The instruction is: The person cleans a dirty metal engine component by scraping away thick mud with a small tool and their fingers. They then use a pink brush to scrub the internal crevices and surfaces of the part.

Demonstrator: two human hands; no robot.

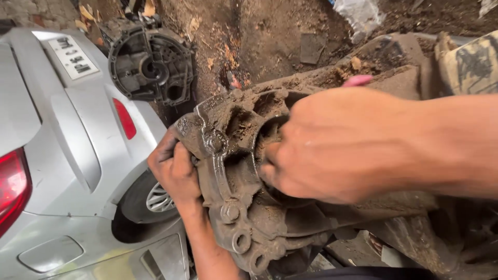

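Mud-caked gearbox housing [244, 207] held up, centre. Left hand [174, 171] grips its left flange; right hand [337, 148] reaches into its round opening, fingers [270, 171] inside. Silver car [62, 155] left of housing; second housing [150, 65] on dirt beyond.

Two bare hands show: the left hand [174, 168] and the right hand [332, 145]. Two cast-metal housings: one mud-caked gearbox housing [244, 207], one dark round bell housing [150, 65] on the ground. One silver car [67, 155], two red tail lamps.
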